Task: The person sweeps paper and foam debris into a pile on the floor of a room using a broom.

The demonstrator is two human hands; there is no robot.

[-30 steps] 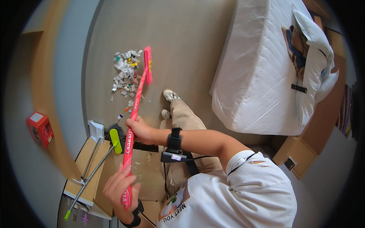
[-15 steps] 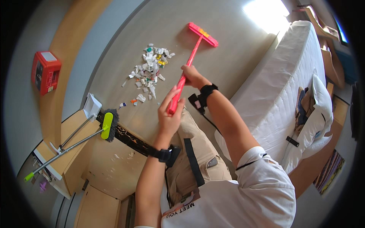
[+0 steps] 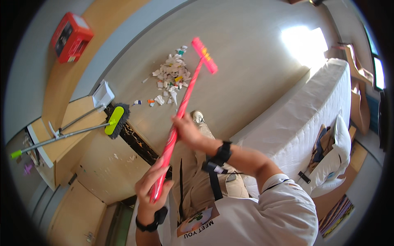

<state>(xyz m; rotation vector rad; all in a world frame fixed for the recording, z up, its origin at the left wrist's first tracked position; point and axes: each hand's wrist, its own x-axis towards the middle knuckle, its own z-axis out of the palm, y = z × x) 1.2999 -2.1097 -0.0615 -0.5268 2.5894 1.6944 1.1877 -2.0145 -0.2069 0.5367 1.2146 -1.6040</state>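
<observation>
Both of my hands grip a pink-red broom (image 3: 185,99) with a striped handle. My left hand (image 3: 150,189) is closed around the handle's near end, low in front of my body. Farther up, my right hand (image 3: 188,130) wraps the handle near its middle and is slightly blurred. The broom head (image 3: 204,55), pink with some yellow, is at the far end, to the right of a litter pile (image 3: 169,70) of crumpled paper and small wrappers on the grey floor. I cannot tell whether the head touches the floor. A few loose scraps (image 3: 159,99) lie on the pile's near side.
To the left, a grey brush with a lime-green back (image 3: 114,120) and a white dustpan (image 3: 103,95) lean by a wooden cabinet (image 3: 67,141). A red box (image 3: 71,37) sits on a ledge. A white mattress (image 3: 293,117) runs along the right, with pillows (image 3: 334,147) on it.
Both hands have drawn the broom handle back toward my body and leftward. The head now appears nearer the pile and at a steeper angle. My view has shifted, and the pile looks more compact.
</observation>
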